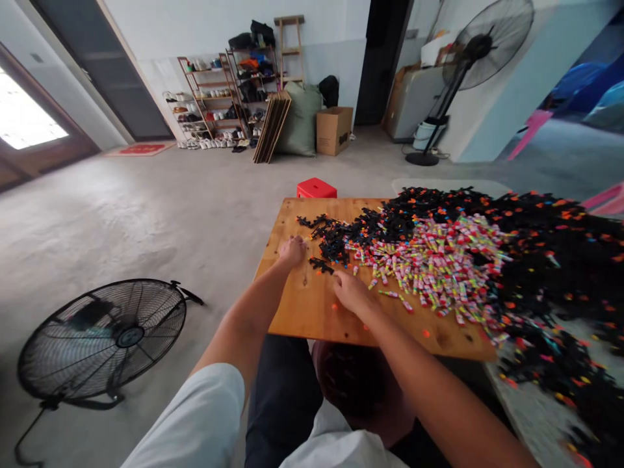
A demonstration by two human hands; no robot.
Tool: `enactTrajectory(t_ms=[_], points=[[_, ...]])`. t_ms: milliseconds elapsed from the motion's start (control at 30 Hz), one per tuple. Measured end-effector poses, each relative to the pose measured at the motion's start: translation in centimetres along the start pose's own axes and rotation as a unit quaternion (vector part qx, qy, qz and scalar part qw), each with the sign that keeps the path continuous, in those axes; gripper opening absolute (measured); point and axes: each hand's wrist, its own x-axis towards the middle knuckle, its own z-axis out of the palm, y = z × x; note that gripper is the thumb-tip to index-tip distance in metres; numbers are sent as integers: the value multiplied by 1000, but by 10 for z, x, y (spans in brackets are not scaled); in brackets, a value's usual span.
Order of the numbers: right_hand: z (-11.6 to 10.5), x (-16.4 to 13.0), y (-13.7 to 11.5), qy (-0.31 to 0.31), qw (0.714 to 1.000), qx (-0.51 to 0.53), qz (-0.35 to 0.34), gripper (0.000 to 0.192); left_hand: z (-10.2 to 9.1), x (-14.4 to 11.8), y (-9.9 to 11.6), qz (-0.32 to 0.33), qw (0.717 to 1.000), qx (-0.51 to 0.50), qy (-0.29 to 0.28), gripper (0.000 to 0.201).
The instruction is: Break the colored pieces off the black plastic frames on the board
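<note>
Two bare hands work at the near-left part of a low wooden table (312,312). The left hand (292,251) is curled into a loose fist with its knuckles up, resting on the wood just left of a small cluster of black plastic pieces (334,244); whether anything sits inside the fist cannot be told. The right hand (350,290) lies palm down, fingers bent and drawn together, fingertips on the board just beside a single black piece (320,264) that lies between the two hands. It seems to press or pinch at the surface, but a grasp cannot be made out. Both forearms reach forward from short white sleeves, the left one nearly straight, the right one angled in from the lower right.

Right of the hands spreads a heap of small colourful wrapped pieces (429,260), pink, yellow and green, and behind and beyond it a much larger black pile (536,240) dotted with orange. A few orange bits (425,333) lie loose on the bare wood. A red stool (316,188) stands at the table's far edge, and a floor fan (104,338) sits on the concrete to the left.
</note>
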Motion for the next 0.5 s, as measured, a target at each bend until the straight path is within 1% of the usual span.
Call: enactTrajectory(t_ms=[100, 133, 200, 267, 333, 367, 433, 500], points=[[16, 26, -7, 22, 1000, 2, 12, 37, 9, -11, -9, 10, 1000, -13, 5, 26], [21, 30, -7, 35, 999, 23, 14, 35, 13, -19, -12, 18, 1000, -21, 5, 27], [28, 36, -6, 54, 995, 78, 11, 28, 26, -41, -16, 60, 997, -47, 12, 29], [33, 38, -4, 63, 987, 146, 11, 29, 40, -66, -18, 149, 985, -85, 25, 29], [35, 36, 1, 64, 978, 196, 21, 34, 51, -86, -16, 254, 961, -108, 28, 25], [35, 34, 5, 68, 973, 217, 29, 35, 54, -91, -15, 301, 947, -112, 27, 25], [30, 25, 17, 77, 968, 236, 43, 34, 55, -91, -13, 377, 920, -107, 30, 25], [21, 12, 33, 86, 969, 227, 53, 31, 52, -80, -11, 419, 905, -74, 27, 27]])
